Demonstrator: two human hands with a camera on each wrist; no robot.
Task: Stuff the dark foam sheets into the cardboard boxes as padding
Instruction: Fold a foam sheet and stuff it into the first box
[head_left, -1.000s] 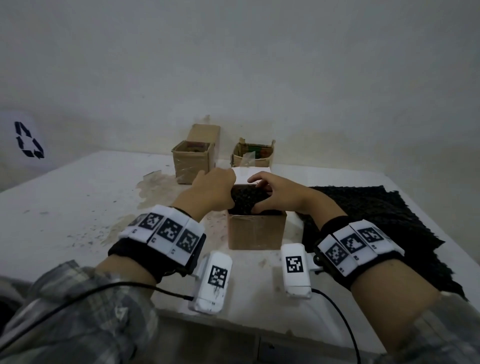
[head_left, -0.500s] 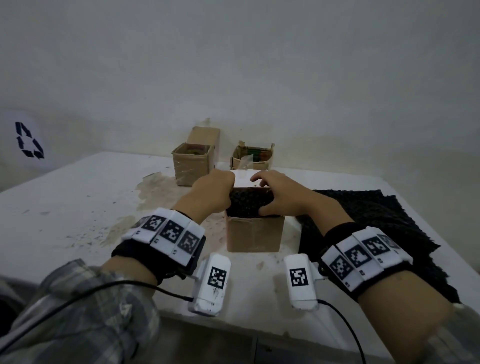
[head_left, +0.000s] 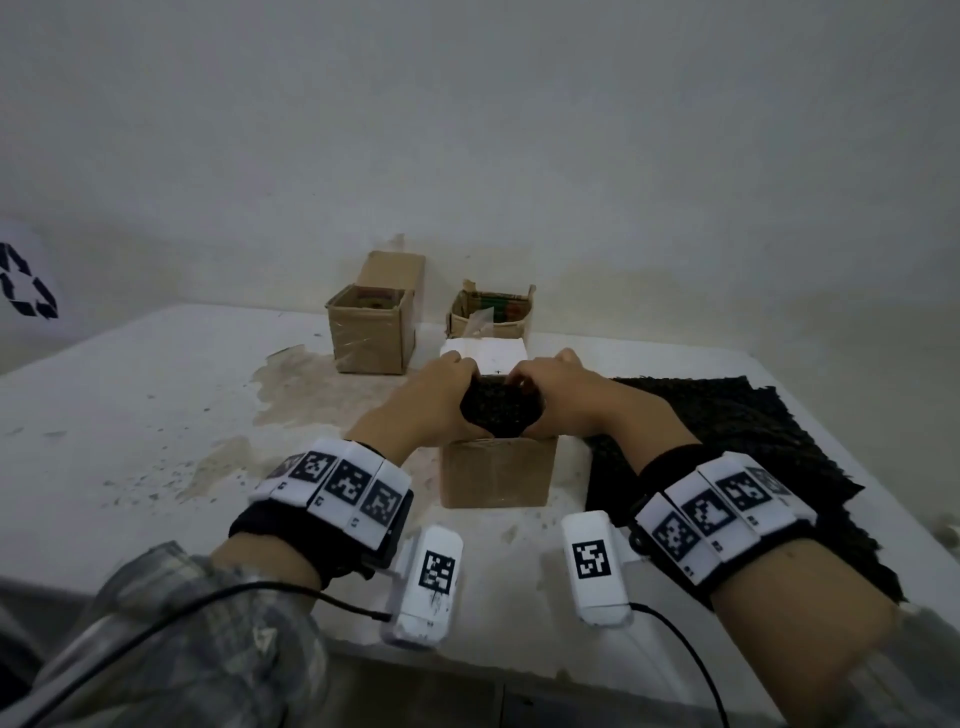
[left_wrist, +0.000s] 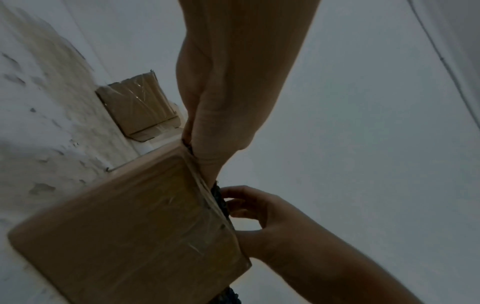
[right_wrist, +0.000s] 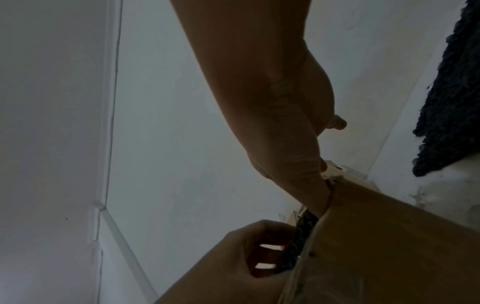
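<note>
Both hands on the foam wad (head_left: 498, 413) atop the near cardboard box (head_left: 496, 470). Left hand (head_left: 434, 400) and right hand (head_left: 558, 397) each curl round a side of it, squeezing it into the opening; most still bulges above the rim. Risk imo: push off-centre & the light box tips or slides on the table (head_left: 130, 415), or foam springs back out. More foam sheets (head_left: 737, 441) lie just to the right; two boxes (head_left: 371, 332) behind.

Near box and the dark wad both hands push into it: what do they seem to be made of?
Near box: brown cardboard, matte in the head view; the left wrist view shows glossy streaks, probably clear tape. Dark wad: black, coarse and bumpy, bunched between left hand and right hand, so likely soft foam, though a fibrous mat is not ruled out.
</note>
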